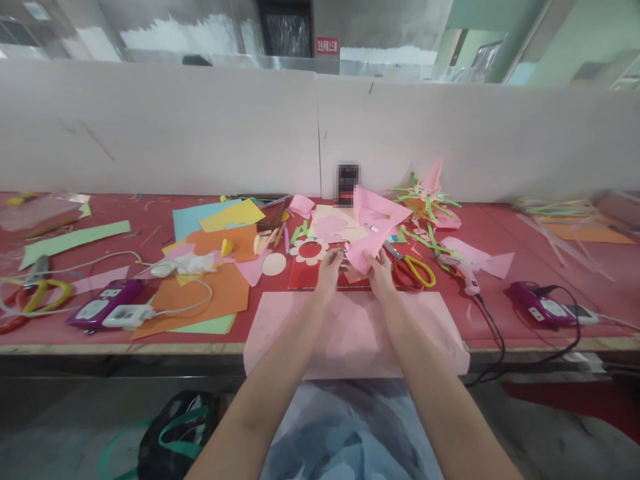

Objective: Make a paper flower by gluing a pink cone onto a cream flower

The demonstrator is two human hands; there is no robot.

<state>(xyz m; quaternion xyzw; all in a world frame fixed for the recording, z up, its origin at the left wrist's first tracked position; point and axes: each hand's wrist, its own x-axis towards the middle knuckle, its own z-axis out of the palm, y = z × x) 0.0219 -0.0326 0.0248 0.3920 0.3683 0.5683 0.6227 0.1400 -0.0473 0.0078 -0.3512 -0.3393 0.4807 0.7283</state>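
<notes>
A piece of pink paper is up off the table, right in front of the person. The right hand pinches its low end. The left hand is at the paper's left edge with bent fingers, but I cannot tell if it grips. The long way of the paper goes from the hands up and away, leaning a bit to the right. The far end is bent and wide, with one corner pointing up and one pointing right.

The table is red. A big pale pink sheet lies under the arms and hangs over the near edge. Just right of the right hand are scissors with yellow and red handles. Farther right lies a pink glue gun with a black cord. On the left are orange paper and a purple box.

A tall white board stands behind the table. Past it are gray and green walls and a small red sign. A dark bag sits down low on the left.
</notes>
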